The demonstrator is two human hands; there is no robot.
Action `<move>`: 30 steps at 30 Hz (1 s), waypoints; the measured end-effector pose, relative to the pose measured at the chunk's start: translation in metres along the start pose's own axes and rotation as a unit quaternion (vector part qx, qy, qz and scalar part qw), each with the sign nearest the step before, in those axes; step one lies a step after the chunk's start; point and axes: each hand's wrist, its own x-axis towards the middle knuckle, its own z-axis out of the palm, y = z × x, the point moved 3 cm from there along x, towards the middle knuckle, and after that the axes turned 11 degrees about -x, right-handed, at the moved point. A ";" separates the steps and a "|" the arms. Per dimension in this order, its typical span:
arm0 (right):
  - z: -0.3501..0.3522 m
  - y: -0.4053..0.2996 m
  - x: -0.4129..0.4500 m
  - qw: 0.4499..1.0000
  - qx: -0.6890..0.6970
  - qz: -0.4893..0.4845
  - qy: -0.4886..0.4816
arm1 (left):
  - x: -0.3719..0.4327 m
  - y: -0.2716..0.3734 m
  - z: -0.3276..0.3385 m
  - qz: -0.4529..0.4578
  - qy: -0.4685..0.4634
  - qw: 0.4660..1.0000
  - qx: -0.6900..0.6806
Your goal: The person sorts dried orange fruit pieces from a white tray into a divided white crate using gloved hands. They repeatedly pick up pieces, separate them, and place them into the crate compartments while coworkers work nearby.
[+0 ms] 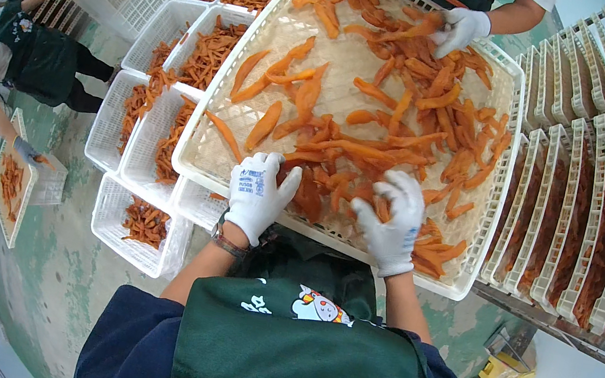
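A large white plastic mesh tray lies before me, strewn with orange dried strips that look like dried sweet potato, heaped densest at the centre and right. My left hand, in a white coated glove, rests at the tray's near edge, thumb apart from the fingers, beside the heap. My right hand, gloved alike, is over the strips near the same edge with curved fingers. Whether its fingertips pinch a strip cannot be told. Across the tray, a co-worker's white-gloved hand is at some strips.
White plastic crates holding orange strips stand to the left and partly under the tray. On the right is a rack of stacked trays. Two other people work at the left, one beside a tilted tray. A yellow bin stands low right.
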 end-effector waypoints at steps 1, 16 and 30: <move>-0.005 0.005 -0.001 0.998 0.001 0.054 0.016 | 0.003 0.005 -0.002 -0.014 -0.015 1.000 0.018; 0.014 -0.031 -0.017 0.988 0.104 0.019 -0.115 | -0.006 -0.012 -0.005 -0.013 0.071 0.968 -0.240; 0.018 -0.082 0.008 0.936 0.309 -0.001 -0.170 | -0.001 -0.014 -0.049 -0.053 0.096 0.608 -0.786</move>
